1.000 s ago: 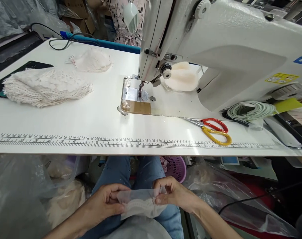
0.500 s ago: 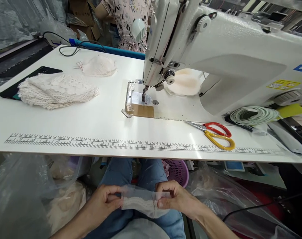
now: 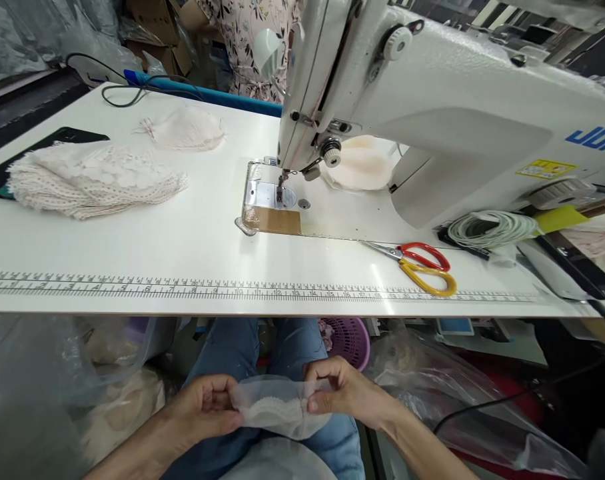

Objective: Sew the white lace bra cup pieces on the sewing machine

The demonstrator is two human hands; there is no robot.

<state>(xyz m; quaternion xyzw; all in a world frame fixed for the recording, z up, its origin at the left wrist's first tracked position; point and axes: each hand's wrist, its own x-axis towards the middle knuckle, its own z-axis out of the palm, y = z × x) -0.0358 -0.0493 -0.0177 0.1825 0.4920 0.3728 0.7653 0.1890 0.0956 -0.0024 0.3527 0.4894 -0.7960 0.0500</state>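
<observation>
Over my lap, below the table edge, a small piece of sheer white mesh fabric (image 3: 270, 405) with a scalloped lace band is stretched between my hands. My left hand (image 3: 210, 403) pinches its left end between thumb and fingers. At the right end my right hand (image 3: 335, 390) grips it, thumb in front and fingers behind, beside a seam line. On the table stands a white sewing machine (image 3: 462, 100), with its presser foot (image 3: 281, 190) above the needle plate. A stack of cream lace pieces (image 3: 95, 180) lies to the left.
Scissors with red and yellow handles (image 3: 417, 267) lie near a printed ruler strip (image 3: 182, 290). Behind the stack is a pale fabric piece (image 3: 187, 127); a coil of pale cord (image 3: 490, 229) rests right. A purple basket (image 3: 352, 343) stands below. Another person (image 3: 255, 47) is beyond the table.
The view has shifted slightly, so the table things appear further left. Both hands still hold the mesh piece, which now bows more between them.
</observation>
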